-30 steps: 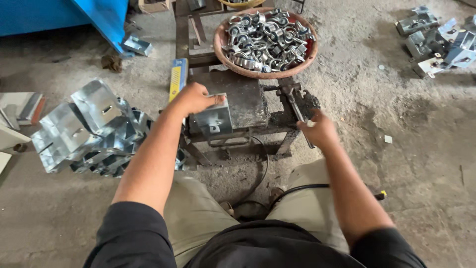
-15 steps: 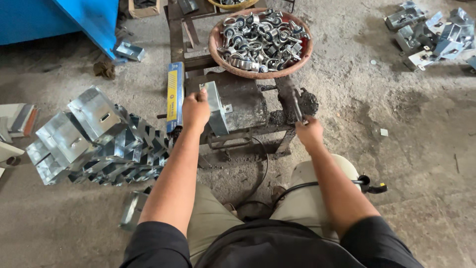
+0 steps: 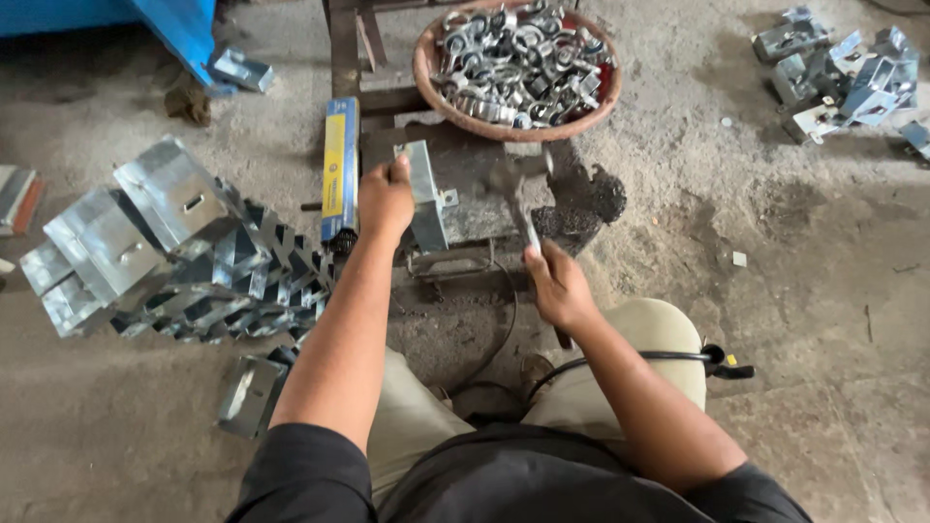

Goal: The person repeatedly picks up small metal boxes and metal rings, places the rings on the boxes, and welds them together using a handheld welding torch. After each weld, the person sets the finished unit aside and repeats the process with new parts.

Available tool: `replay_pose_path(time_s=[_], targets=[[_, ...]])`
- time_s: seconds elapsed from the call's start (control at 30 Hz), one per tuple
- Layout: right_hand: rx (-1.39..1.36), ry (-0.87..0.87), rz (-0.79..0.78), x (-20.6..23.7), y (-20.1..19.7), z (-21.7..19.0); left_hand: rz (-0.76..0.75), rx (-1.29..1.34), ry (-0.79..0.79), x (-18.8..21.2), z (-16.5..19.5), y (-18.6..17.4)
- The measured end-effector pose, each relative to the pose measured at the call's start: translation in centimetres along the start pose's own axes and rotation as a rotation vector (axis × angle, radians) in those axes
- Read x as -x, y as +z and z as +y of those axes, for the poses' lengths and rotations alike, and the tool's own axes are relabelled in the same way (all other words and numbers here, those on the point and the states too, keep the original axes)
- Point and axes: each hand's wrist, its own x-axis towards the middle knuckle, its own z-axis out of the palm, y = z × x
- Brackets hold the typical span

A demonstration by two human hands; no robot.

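Left hand [image 3: 386,197] grips the galvanized bracket [image 3: 424,194] upright on the dark anvil block [image 3: 484,199]; right hand [image 3: 557,286] is closed on a blurred hammer [image 3: 513,194] at one o'clock. Strike squarely, fingers clear.

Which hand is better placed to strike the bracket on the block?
Right. The right hand grips the hammer, whose head is blurred just above the block. The left hand is occupied holding the bracket upright there.
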Motion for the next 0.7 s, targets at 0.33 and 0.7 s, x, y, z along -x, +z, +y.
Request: replay_pose_path(time_s=[0.33, 0.7], targets=[[0.566, -0.172, -0.016, -5.9, 2.7, -2.1, 0.117, -0.116, 0.192, -0.9, -1.2, 0.3], [0.473, -0.087, -0.081, -6.3, 2.6, -3.2, 0.025, -0.099, 0.118, -0.8, -0.7, -0.4]])
